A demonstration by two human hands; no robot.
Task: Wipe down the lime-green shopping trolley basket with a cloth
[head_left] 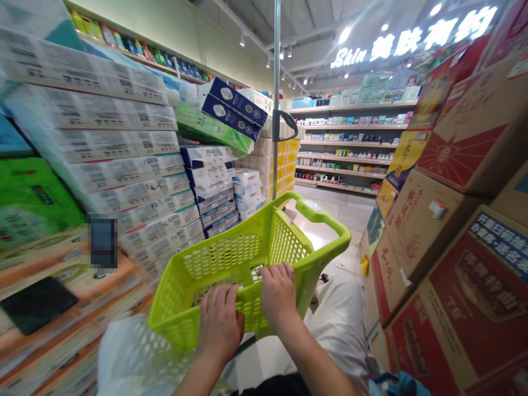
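The green basket cart (225, 247) sits just below the middle, toward seven o'clock, and both hands are clamped on its near edge. The left hand (218, 316) and the right hand (279, 286) bend their fingers over the top, side by side; the right thumb is hidden. At two o'clock a bright sign (412, 36) says "Skin" and 美肤有约. A red and brown box (474, 313) at four o'clock shows 特曲 and "TB", but its small print is too blurry. The blue packs (235, 107) near eleven o'clock have "10" in little rings. At ten o'clock, pen numbers on the tall white stack (111, 121) are hard to read. Fuzzy squares cover a small patch between eight and nine o'clock, near a flat black thing (39, 302). A gray pole (275, 165) goes up past the top at twelve o'clock, and its foot is hidden. More boxes (421, 220) make a wall at three o'clock, and full shelves (350, 146) stand far off at one o'clock.
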